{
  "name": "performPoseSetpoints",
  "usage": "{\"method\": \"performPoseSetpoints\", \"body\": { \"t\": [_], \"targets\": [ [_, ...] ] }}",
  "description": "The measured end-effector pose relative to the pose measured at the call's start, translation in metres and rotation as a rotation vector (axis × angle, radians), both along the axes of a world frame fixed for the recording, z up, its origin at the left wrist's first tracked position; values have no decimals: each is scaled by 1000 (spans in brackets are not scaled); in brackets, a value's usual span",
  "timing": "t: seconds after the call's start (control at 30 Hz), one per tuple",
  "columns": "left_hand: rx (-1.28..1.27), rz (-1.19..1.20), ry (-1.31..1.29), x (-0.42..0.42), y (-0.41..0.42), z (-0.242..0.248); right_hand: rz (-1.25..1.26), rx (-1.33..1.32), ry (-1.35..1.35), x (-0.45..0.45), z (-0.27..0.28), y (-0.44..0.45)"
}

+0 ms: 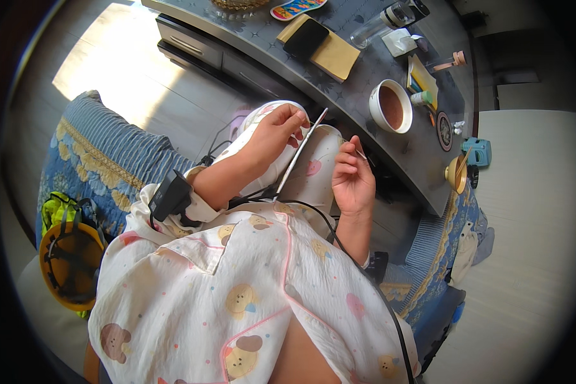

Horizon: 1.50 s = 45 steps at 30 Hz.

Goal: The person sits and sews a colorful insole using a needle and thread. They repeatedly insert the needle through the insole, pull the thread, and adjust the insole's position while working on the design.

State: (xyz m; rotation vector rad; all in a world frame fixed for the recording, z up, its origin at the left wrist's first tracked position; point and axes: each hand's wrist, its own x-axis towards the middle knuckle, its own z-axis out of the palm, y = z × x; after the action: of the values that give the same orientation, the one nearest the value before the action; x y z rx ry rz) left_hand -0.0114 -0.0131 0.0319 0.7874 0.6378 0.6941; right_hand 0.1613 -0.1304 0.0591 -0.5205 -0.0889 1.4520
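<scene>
A thin, flat white piece (300, 154), which looks like an insole seen edge-on with a reddish tip, stands slanted over my lap between my hands. My left hand (279, 130) is on its left side, thumb and forefinger pinched on what looks like a fine thread (312, 124). To the right, my right hand (354, 174) is raised palm up, fingers curled. A thin pale strand or needle (362, 154) shows at its fingertips, too fine to tell which. The flat faces of the white piece are hidden.
On the dark table (336, 98) are a colourful patterned insole (297, 8), a black phone (306, 38), a bowl of brown liquid (391, 108) and a glass bottle (377, 28). A black cable (336, 235) crosses my lap. A yellow helmet (72, 264) lies at left.
</scene>
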Motion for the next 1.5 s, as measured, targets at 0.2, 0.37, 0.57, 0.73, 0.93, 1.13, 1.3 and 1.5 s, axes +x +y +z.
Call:
{"method": "performPoseSetpoints", "body": {
  "t": [0.2, 0.37, 0.57, 0.73, 0.93, 1.13, 1.3, 1.5],
  "targets": [
    [81, -137, -206, -1, -9, 12, -115, -149, -208, 1, -28, -5],
    [244, -252, -148, -21, 18, 6, -357, -162, -539, 29, -16, -12],
    [652, -485, 650, -98, 62, -19, -540, 81, -468, 94, 24, -56],
    [1025, -740, 1332, -128, 61, -49, -600, 97, -417, 120, 21, -82],
    [1125, -557, 1543, -85, 54, -35, -831, 194, -436, 149, 53, -121],
    [1353, -373, 1082, 15, 15, -22, -825, 134, -583, 143, 78, -150],
    [1410, -311, 1049, 61, -11, -52, -824, 226, -652, 143, 105, -184],
    [1313, -64, 732, 53, 10, -34, -985, 228, -738, 177, 121, -255]
  ]
}}
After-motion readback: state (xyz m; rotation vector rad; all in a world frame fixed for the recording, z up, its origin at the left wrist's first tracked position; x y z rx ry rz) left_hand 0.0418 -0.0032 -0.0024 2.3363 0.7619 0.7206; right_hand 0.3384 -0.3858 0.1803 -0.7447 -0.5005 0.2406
